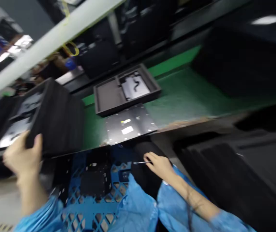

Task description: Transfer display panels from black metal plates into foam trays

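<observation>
While its fingers curl over the near edge of a black foam tray (53, 119), the left hand (23, 156) grips that tray and holds it tilted above the near end of the bench. Thumb and fingers of the right hand (159, 165) pinch a thin metal tool (141, 162), its tip pointing left over a blue lattice frame (96, 206) that carries a dark square part (94, 180). Both forearms wear blue sleeves (138, 212). Just beyond the hands a flat grey metal plate (129, 124) lies at the near edge of a green belt (188, 93), touching an open dark tray (125, 88) behind it with a pale sheet in its right compartment. Motion blur hides finer detail.
</observation>
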`<state>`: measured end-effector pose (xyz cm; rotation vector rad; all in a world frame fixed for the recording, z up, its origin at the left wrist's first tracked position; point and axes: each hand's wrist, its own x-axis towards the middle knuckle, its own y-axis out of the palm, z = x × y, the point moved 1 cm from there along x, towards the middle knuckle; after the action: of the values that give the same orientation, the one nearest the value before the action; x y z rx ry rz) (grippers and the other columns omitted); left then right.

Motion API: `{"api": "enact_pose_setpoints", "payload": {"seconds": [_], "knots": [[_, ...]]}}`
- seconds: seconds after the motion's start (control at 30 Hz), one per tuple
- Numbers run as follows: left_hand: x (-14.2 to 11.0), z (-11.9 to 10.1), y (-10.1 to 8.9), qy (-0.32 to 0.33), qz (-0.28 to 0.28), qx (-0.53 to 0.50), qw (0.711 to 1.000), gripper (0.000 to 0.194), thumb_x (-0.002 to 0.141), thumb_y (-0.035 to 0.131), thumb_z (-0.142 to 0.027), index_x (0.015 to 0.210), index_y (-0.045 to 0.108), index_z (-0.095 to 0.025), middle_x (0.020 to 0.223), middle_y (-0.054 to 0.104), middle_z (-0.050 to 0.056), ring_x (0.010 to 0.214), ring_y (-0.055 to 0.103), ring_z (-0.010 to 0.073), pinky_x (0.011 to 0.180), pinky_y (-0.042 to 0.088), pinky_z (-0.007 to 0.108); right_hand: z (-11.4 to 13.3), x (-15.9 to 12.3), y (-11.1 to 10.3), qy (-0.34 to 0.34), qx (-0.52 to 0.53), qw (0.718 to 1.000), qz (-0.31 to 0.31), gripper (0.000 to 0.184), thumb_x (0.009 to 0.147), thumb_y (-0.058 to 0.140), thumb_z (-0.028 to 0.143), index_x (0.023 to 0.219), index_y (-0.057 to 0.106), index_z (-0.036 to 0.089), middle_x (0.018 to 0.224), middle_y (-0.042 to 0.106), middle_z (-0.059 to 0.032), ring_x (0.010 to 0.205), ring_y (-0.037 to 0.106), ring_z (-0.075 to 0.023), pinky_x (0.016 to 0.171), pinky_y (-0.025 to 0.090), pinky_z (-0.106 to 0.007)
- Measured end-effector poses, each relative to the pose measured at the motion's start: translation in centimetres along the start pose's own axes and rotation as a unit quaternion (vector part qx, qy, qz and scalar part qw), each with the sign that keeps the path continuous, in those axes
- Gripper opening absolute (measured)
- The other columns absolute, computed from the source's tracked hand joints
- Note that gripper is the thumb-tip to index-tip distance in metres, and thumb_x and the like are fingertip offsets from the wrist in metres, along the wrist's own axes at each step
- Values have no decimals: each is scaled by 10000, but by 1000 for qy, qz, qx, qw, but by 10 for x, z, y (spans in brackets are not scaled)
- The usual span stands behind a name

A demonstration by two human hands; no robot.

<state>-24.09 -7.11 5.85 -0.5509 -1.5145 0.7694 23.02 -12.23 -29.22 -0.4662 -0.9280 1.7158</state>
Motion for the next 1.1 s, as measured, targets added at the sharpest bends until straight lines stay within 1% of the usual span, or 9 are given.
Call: {"api": "enact_pose_setpoints", "payload": {"seconds": [0.1, 0.2, 0.37, 0.5, 0.6, 0.73, 0.9, 1.0, 1.1], "knots": [[-12, 13, -30, -26, -82, 76, 993, 590, 995, 645, -517, 1385, 714, -81, 1331, 773, 192, 1248, 727, 378, 1136, 557, 585, -11, 4, 9, -7, 17, 1000, -7, 239, 1066, 517, 399, 1071, 739, 312, 993, 782, -17, 702, 738, -190, 603, 459, -301], [-25, -4, -14, 1, -117, 97, 988, 577, 1010, 674, -441, 1465, 661, -88, 1525, 660, 228, 1433, 621, 389, 1252, 449, 615, -16, 0, 2, -11, 56, 998, 4, 273, 1047, 506, 431, 1105, 753, 330, 989, 792, -27, 687, 745, -203, 591, 500, -316], [-67, -49, 31, 116, -120, 96, 981, 616, 984, 714, -293, 1579, 570, -227, 1713, 480, 185, 1615, 417, 414, 1337, 163, 778, -24, -25, -43, 42, 63, 997, 8, 307, 1065, 497, 426, 1199, 755, 328, 1093, 803, -42, 850, 796, -224, 727, 587, -328], [-89, -89, 99, 160, -51, -31, 985, 549, 997, 694, -301, 1537, 596, -268, 1671, 536, 165, 1559, 498, 395, 1333, 208, 755, -25, -44, -77, 97, 39, 994, 15, 287, 1066, 512, 394, 1211, 751, 331, 1112, 801, -25, 898, 802, -216, 771, 597, -315], [-99, -126, 157, 125, 68, -148, 979, 505, 1063, 607, -390, 1547, 567, -252, 1707, 487, 177, 1568, 488, 379, 1336, 271, 703, -21, -48, -86, 117, 22, 993, 21, 261, 1055, 518, 356, 1165, 752, 324, 1067, 796, -16, 887, 793, -215, 777, 600, -321], [-128, -159, 196, 55, 191, -263, 944, 555, 1111, 482, -495, 1598, 504, -228, 1736, 440, 187, 1597, 448, 366, 1328, 339, 659, -19, -42, -76, 108, 23, 993, 31, 272, 1069, 511, 388, 1171, 755, 325, 1074, 802, -31, 884, 787, -230, 797, 613, -350], [-212, -154, 203, -50, 141, -275, 950, 519, 1137, 417, -439, 1592, 510, -206, 1716, 471, 172, 1603, 445, 296, 1365, 318, 570, -24, -30, -53, 90, 22, 994, 65, 290, 1062, 538, 476, 1167, 753, 313, 934, 790, -48, 744, 751, -232, 678, 576, -329], [-294, -125, 218, -141, 153, -185, 961, 549, 1115, 437, -429, 1587, 510, -157, 1747, 413, 206, 1650, 366, 306, 1357, 323, 560, -23, -18, -35, 83, 15, 994, 66, 363, 1057, 547, 563, 1116, 754, 271, 780, 718, -26, 584, 648, -189, 591, 511, -296], [-379, -84, 233, -258, 201, -118, 937, 576, 1097, 425, -418, 1582, 505, -117, 1769, 367, 225, 1659, 343, 311, 1347, 336, 534, -18, -7, -18, 69, 4, 997, 33, 509, 1051, 539, 663, 1092, 789, 221, 707, 673, -8, 535, 601, -155, 574, 477, -265]]}}
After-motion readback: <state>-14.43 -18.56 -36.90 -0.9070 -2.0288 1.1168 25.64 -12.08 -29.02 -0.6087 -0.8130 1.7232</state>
